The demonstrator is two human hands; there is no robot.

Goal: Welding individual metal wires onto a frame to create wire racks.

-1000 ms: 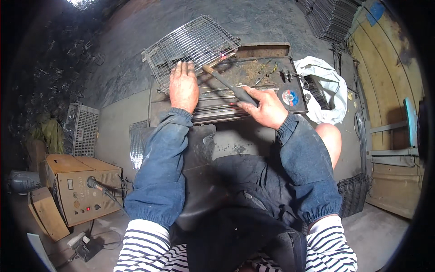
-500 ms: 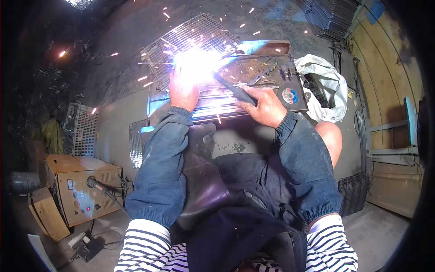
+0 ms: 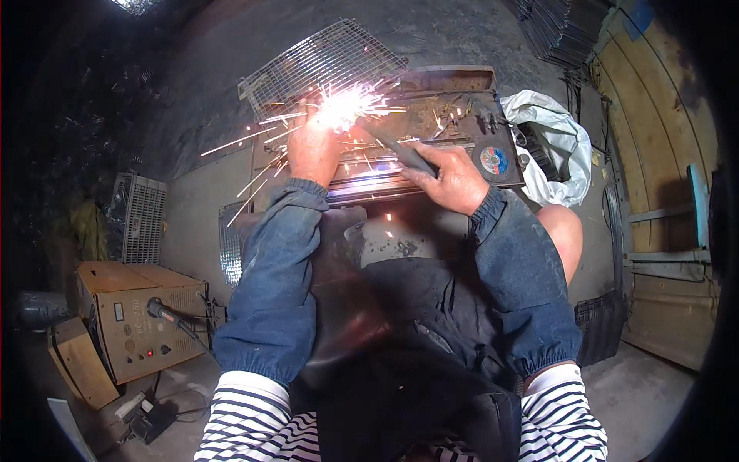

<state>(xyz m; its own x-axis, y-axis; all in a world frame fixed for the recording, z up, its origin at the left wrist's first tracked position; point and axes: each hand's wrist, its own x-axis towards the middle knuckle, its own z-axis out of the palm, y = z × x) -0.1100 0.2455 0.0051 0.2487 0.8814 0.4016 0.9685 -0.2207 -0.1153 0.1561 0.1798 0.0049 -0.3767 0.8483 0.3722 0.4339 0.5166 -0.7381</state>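
Note:
My right hand (image 3: 446, 177) is closed round the black handle of a welding torch (image 3: 412, 154), whose far end points up-left into a bright arc (image 3: 342, 108) throwing sparks. My left hand (image 3: 312, 154) reaches to the left edge of that arc, fingers together at the work. Glare covers its fingertips and whatever they grip. Just beyond the arc lies a wire mesh panel (image 3: 308, 65), tilted over the far edge of a low metal work table (image 3: 419, 108). The exact spot being welded is hidden by the light.
A cutting disc (image 3: 493, 161) and metal bits lie on the table's right part. A white sack (image 3: 573, 146) stands beside it. At lower left is a welding machine (image 3: 146, 323) with a cable. More mesh panels (image 3: 144, 219) lean at left; stacked metal (image 3: 558, 31) lies far right.
The arc's glare has shrunk and dimmed, so more of my left hand, the mesh and the table shows. Sparks now fan out mostly to the lower left. Both hands stay nearly in place.

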